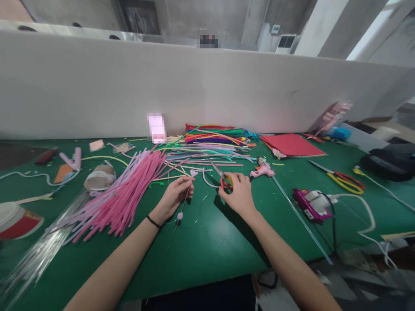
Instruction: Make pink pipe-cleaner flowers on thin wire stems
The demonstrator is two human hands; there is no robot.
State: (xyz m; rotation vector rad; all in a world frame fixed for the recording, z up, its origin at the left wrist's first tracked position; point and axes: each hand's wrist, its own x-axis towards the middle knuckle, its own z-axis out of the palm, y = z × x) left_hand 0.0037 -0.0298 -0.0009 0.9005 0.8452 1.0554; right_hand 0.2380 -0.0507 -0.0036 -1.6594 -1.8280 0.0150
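Observation:
My left hand point(175, 195) pinches a thin stick point(182, 207) that carries a small pink pompom point(180, 215) and a pink heart-shaped bend point(193, 172) at its far end. My right hand point(238, 192) is closed around the orange and yellow handles of small scissors point(223, 177), whose blades point away to the left. A pale curved pipe cleaner point(207, 180) lies between the two hands on the green table point(207, 242).
A big sheaf of pink pipe cleaners point(126, 194) lies left. Mixed coloured ones point(214, 138) pile at the back by the white partition. A pink glue gun point(262, 172), a magenta glue gun point(309, 206) with cable, yellow scissors point(343, 179), red sheets point(292, 144) sit right.

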